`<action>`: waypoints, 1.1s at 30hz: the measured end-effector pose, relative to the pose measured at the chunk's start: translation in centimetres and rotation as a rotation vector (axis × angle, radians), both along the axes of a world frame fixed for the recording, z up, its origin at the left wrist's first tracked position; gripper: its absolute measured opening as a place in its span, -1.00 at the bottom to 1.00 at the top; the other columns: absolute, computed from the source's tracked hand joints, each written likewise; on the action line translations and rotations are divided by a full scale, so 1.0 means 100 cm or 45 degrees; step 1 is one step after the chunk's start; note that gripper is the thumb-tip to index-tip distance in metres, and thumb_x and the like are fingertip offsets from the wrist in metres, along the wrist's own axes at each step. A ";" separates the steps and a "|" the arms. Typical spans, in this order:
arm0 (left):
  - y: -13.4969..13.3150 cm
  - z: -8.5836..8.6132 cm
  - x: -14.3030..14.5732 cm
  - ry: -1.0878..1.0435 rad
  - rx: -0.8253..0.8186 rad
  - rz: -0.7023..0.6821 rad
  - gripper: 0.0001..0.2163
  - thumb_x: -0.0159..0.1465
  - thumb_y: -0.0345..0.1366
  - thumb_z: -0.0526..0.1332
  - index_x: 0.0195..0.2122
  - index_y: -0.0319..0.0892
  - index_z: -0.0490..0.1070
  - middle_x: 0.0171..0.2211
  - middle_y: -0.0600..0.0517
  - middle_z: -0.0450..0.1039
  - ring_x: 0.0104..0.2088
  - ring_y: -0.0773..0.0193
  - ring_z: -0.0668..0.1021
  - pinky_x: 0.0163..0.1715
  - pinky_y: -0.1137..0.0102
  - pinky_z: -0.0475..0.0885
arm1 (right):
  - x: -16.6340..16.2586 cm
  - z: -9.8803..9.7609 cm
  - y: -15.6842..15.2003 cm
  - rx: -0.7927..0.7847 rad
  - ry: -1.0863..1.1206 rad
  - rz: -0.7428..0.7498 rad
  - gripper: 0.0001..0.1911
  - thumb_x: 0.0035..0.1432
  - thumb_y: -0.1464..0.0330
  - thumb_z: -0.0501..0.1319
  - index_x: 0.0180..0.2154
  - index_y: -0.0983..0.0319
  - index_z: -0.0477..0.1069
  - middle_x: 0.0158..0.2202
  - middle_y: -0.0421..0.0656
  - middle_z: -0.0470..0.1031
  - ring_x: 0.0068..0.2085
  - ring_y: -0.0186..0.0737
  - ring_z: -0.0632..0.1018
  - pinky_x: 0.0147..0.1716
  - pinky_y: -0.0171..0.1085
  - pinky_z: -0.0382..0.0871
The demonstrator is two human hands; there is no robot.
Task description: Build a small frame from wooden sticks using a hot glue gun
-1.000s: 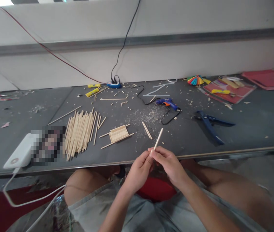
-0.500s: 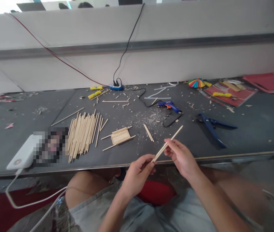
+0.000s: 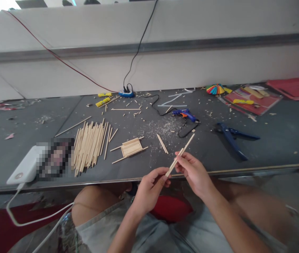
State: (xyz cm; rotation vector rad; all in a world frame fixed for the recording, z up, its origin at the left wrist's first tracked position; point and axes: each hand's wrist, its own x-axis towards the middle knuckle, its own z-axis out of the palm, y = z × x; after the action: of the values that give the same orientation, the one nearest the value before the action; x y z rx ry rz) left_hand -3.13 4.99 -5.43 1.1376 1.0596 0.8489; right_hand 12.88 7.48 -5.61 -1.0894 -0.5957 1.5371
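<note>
Pinched between my hands are thin wooden sticks (image 3: 189, 141), a long one and a shorter one lying side by side and slanting up to the right. My left hand (image 3: 151, 188) grips their lower ends at the table edge. Higher up, my right hand (image 3: 191, 170) holds them between thumb and fingers. Just beyond lie a few short sticks (image 3: 162, 144) on the dark table. Left of those rests a small stick frame (image 3: 132, 147) with a filled-in middle and ends poking out. A large pile of sticks (image 3: 88, 147) is farther left.
A blue glue gun (image 3: 185, 114) lies behind my hands among shavings, its cord running to a blue power socket (image 3: 126, 93). Blue-handled cutters (image 3: 232, 138) are at right. A white power bank (image 3: 26, 165) with a cable sits at left, near yellow tubes (image 3: 103, 102) farther back.
My right hand has slid slightly down and left along the sticks, and the shorter stick's end now shows above my fingers. My left hand stays nearly in place.
</note>
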 end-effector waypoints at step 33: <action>-0.001 0.018 0.001 -0.093 0.119 0.238 -0.90 0.17 -0.30 0.25 -0.31 -0.20 0.47 -0.38 0.04 0.49 -0.40 0.37 0.50 -0.36 0.50 0.40 | -0.013 0.024 -0.009 0.061 -0.028 0.191 -0.75 -0.01 0.26 0.34 -0.28 0.24 0.44 -0.46 -0.23 0.51 -0.46 -0.36 0.50 -0.38 -0.32 0.41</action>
State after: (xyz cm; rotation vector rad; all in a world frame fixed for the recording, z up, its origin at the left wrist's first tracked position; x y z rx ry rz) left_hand -3.01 4.87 -3.60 1.0882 1.0862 1.0894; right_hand 11.60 6.62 -3.17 -1.0457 -0.7401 1.6328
